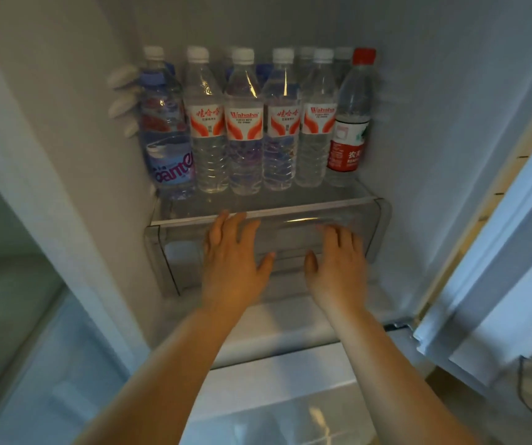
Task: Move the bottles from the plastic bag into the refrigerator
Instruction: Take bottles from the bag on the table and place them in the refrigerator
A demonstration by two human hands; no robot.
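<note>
Both hands flat on the drawer, bottles already shelved

The left hand and right hand, fingers spread and holding nothing, press the clear drawer at frame centre. The bottles stand in tight rows on the shelf above, in the refrigerator. A hard shove could jolt that shelf and topple the front row.

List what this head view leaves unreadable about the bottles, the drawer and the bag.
- Back-row bottles: hidden behind the front row; count unclear.
- Clear drawer: contents unreadable through glare; left hand and right hand cover its front.
- Plastic bag: outside the frame.
</note>
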